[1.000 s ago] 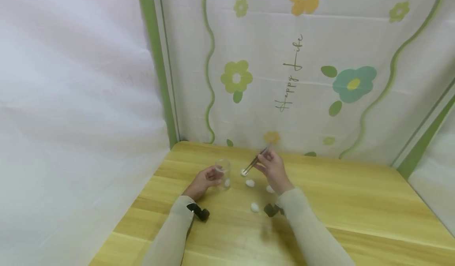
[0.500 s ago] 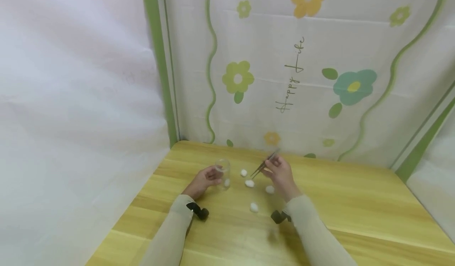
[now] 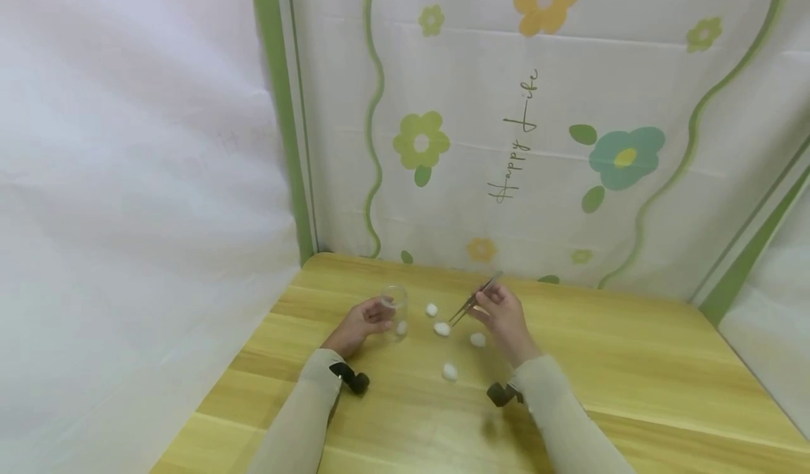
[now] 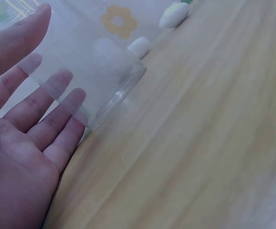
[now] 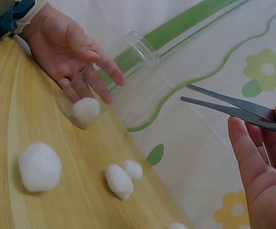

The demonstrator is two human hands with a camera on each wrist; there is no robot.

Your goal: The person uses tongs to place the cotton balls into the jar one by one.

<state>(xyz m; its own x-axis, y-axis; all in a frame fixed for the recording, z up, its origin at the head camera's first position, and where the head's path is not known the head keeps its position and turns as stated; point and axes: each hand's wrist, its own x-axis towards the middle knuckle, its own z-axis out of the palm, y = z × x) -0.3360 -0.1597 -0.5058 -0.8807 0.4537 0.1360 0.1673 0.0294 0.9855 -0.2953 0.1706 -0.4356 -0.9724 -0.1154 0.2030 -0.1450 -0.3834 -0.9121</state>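
Standing upright on the wooden table, a clear jar (image 3: 395, 305) is held by my left hand (image 3: 356, 330), fingers behind it and thumb in front. One cotton ball (image 5: 86, 109) lies at the bottom of the jar. My right hand (image 3: 508, 323) pinches metal tweezers (image 5: 228, 106), whose tips are apart with nothing between them. In the head view the tips hang beside a cotton ball (image 3: 441, 329) on the table. A second cotton ball (image 3: 432, 309) lies farther back, a third cotton ball (image 3: 477, 340) below the right hand, and another cotton ball (image 3: 450, 372) nearest me.
The wooden table (image 3: 633, 361) runs back to a white curtain (image 3: 468, 73) printed with flowers. Another white sheet (image 3: 139, 178) hangs along the left side. Each wrist carries a black camera mount (image 3: 359, 382).
The tweezers have moved right and slightly toward me from the farthest cotton ball, which stays on the table. They hover near the middle ball now. The left hand and jar have hardly moved.
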